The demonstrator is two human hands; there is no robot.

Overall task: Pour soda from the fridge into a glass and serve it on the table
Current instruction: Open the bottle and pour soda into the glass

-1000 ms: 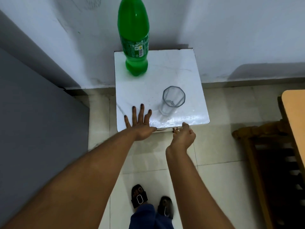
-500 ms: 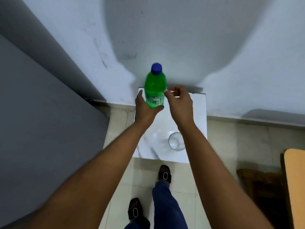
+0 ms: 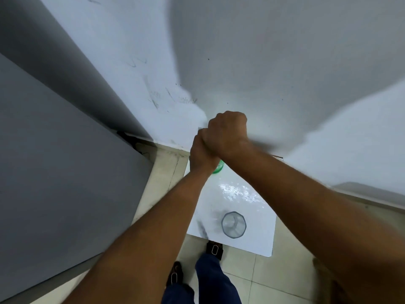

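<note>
Head view, looking steeply down over both forearms toward a small white table (image 3: 258, 242) set against a pale wall (image 3: 274, 51). The two hands meet above the far end of the tabletop. The right hand (image 3: 226, 133) is closed into a fist, knuckles up, and lies on top; what it grips is hidden beneath it, so its hold cannot be told for certain. The left hand (image 3: 200, 155) sits just below and to the left, touching the right hand, its fingers curled out of sight around the same spot. Only a small green sliver of the soda bottle (image 3: 218, 168) shows, at the lower edge of the joined hands, close to the tabletop; its cap and neck are covered. Whether the bottle stands on the table or is lifted cannot be told.

A clear, empty glass (image 3: 233, 224) with a faceted rim stands upright near the front edge of the table, well apart from the hands, between the two forearms. The tabletop shines with a bright reflection between bottle and glass. A grey fridge (image 3: 54, 161) fills the left side. Below, on a tiled floor (image 3: 274, 281), are blue trouser legs and dark sandals (image 3: 214, 249).
</note>
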